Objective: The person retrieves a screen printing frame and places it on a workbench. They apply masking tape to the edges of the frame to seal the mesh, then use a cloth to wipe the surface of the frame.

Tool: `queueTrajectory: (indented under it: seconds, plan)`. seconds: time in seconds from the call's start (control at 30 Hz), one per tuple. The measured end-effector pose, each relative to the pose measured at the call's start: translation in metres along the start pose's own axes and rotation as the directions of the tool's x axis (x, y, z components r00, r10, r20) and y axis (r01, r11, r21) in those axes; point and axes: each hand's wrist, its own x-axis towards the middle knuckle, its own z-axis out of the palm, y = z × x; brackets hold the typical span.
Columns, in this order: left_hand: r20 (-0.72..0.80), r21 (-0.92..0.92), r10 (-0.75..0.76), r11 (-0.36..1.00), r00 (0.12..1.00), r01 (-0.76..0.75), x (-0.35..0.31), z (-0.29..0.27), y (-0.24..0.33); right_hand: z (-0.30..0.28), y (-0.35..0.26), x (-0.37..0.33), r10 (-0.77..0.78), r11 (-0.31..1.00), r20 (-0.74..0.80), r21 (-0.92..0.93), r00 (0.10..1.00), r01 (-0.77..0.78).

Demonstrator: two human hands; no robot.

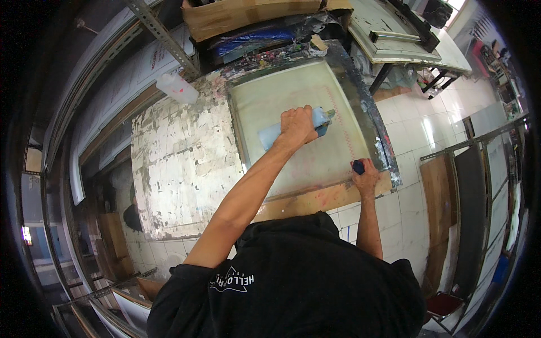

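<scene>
A framed printing screen (298,163) with pale greenish mesh lies on the worktable in front of me. A broken reddish line (338,115) runs down its right part. Over the mesh, my left hand (297,125) is closed around a light blue bottle (270,137), tilted with its dark nozzle end toward the right. At the screen's lower right corner, my right hand (366,176) is closed on a small dark blue object (358,167), too small to name. Its underside is hidden, so I cannot tell whether it touches the mesh.
The paint-worn white tabletop (186,163) extends left, with a translucent white bottle (177,89) near its far edge. A metal shelf rack (163,36) rises at the left. Behind the screen stands a cardboard box (265,19). Another table (394,34) is at the far right; boards (439,214) lean at right.
</scene>
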Motion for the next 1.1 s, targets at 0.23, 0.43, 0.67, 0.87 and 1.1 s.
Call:
queueTrajectory:
  seconds: [0.23, 0.43, 0.67, 0.87, 1.1]
  plan:
    - [-0.022, 0.008, -0.137, 0.99, 0.99, 0.137, 0.017, -0.006, -0.039, 0.003, -0.001, -0.001, 0.055, 0.998, 0.015, -0.027, 0.998, -0.055]
    - [0.028, 0.084, -0.268, 0.961, 0.963, 0.265, 0.017, -0.004, -0.085, 0.002, -0.004, -0.002, 0.04, 0.998, 0.024, -0.055, 0.999, -0.039]
    - [0.054, 0.08, -0.223, 0.973, 0.973, 0.218, -0.011, -0.001, -0.1, 0.004, -0.006, -0.001, 0.037, 0.997, 0.034, -0.075, 0.999, -0.034]
    - [0.068, -0.091, -0.288, 0.952, 0.955, 0.294, -0.045, -0.007, -0.11, 0.01, -0.023, 0.004, 0.236, 0.969, 0.053, 0.062, 0.97, -0.239]
    - [-0.353, -0.683, -0.422, 0.726, 0.835, 0.078, -0.101, 0.011, -0.165, 0.114, -0.083, 0.067, 0.085, 0.954, 0.251, 0.259, 0.964, -0.152]
